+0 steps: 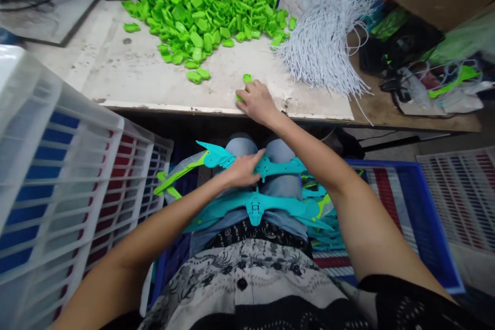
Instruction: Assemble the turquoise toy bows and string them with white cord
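Note:
My left hand point(243, 169) rests flat, fingers together, on a teal plastic bow-shaped part point(278, 166) lying across my lap. A second teal bow part point(253, 207) lies closer to my body. My right hand point(257, 103) reaches to the near edge of the worn white table point(127, 80), fingers curled down over a small green plastic piece point(247, 78). A large heap of the same green pieces point(209, 0) spreads across the table's far side.
A bundle of white cords point(325, 36) lies right of the heap. A white slatted crate point(58, 175) stands at my left, a blue crate point(410, 206) at my right. Clutter and cables cover the wooden bench point(425, 77) at the right.

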Available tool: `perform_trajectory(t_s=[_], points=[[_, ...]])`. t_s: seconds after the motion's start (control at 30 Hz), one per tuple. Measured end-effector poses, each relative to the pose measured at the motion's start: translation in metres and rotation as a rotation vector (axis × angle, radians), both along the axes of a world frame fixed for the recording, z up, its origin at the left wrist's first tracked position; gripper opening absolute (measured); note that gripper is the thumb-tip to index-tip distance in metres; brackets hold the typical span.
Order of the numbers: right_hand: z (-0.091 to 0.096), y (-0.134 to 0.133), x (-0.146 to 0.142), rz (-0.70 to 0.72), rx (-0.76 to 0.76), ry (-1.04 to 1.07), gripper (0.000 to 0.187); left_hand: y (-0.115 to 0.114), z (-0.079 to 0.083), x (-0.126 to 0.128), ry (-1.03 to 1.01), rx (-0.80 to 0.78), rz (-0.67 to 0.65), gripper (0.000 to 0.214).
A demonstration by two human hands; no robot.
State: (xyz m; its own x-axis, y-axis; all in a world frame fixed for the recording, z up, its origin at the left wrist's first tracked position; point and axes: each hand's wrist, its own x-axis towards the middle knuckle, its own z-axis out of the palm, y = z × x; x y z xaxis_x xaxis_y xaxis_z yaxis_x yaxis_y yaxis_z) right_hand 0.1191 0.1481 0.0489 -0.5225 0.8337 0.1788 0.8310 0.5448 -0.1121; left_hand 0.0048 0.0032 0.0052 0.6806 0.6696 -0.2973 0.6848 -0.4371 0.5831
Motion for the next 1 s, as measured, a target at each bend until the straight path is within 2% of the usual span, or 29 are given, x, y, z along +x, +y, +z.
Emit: perform_trajectory(t_s=[0.13, 0.2, 0.27, 0.33, 0.43, 0.57, 0.63, 0.7, 0.77, 0.83, 0.93, 1.0], points=[[0.005, 0.011, 0.015, 0.181, -0.079, -0.012, 0.030, 0.035, 0.002, 0.006, -0.017, -0.271, 0.037, 0.072], [0.008, 0.018, 0.015, 0.239, -0.118, -0.002, 0.031, 0.042, -0.001, 0.008, -0.085, -0.355, 0.062, 0.066], [0.012, 0.014, 0.018, 0.239, -0.126, 0.040, 0.032, 0.043, -0.006, 0.008, -0.179, -0.428, 0.122, 0.056], [0.014, -0.005, 0.028, 0.207, -0.115, 0.114, 0.031, 0.042, -0.010, 0.006, -0.273, -0.487, 0.188, 0.045], [0.009, -0.057, 0.055, 0.198, -0.127, 0.228, 0.028, 0.044, -0.013, 0.003, -0.376, -0.537, 0.254, 0.037], [-0.017, -0.124, 0.088, 0.194, -0.176, 0.259, 0.025, 0.051, -0.012, 0.002, -0.410, -0.659, 0.316, 0.038], [-0.032, -0.142, 0.095, 0.211, -0.196, 0.248, 0.026, 0.053, -0.012, 0.003, -0.458, -0.792, 0.409, 0.041], [-0.044, -0.148, 0.095, 0.233, -0.204, 0.257, 0.026, 0.054, -0.012, 0.005, -0.502, -0.885, 0.516, 0.046], [-0.052, -0.148, 0.093, 0.223, -0.206, 0.283, 0.026, 0.053, -0.012, 0.006, -0.527, -0.919, 0.561, 0.049], [-0.056, -0.146, 0.089, 0.194, -0.223, 0.332, 0.025, 0.052, -0.013, 0.006, -0.543, -0.912, 0.526, 0.050], [-0.059, -0.149, 0.084, 0.153, -0.275, 0.450, 0.019, 0.049, -0.013, 0.006, -0.535, -0.835, 0.437, 0.047], [-0.059, -0.153, 0.081, 0.082, -0.316, 0.531, 0.014, 0.047, -0.013, 0.006, -0.512, -0.770, 0.453, 0.047]])
